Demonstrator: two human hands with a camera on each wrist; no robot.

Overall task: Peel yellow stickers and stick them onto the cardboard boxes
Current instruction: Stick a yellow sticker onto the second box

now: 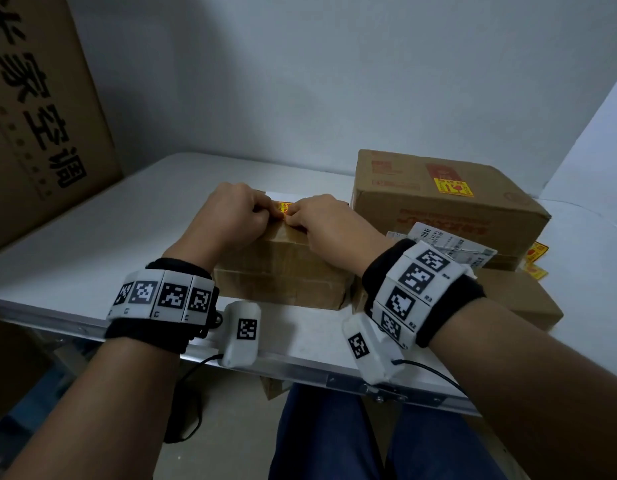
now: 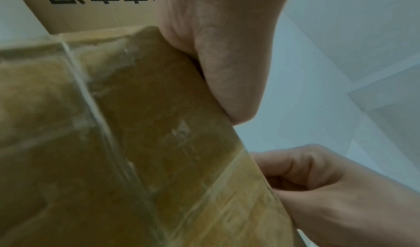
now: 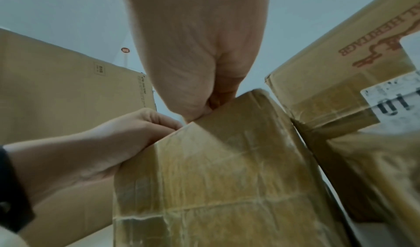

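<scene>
Now both hands (image 1: 230, 216) (image 1: 320, 220) on yellow sticker (image 1: 282, 206) (print unreadable); box (image 3: 341, 40) reads "HERITAGE".

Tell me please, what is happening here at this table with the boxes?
A person is putting yellow stickers on cardboard boxes. Both hands, the left hand and the right hand, meet on top of the small taped box, with fingers curled at a yellow sticker there. The bigger box behind already carries a sticker. More yellow stickers lie on the table at the right.
</scene>
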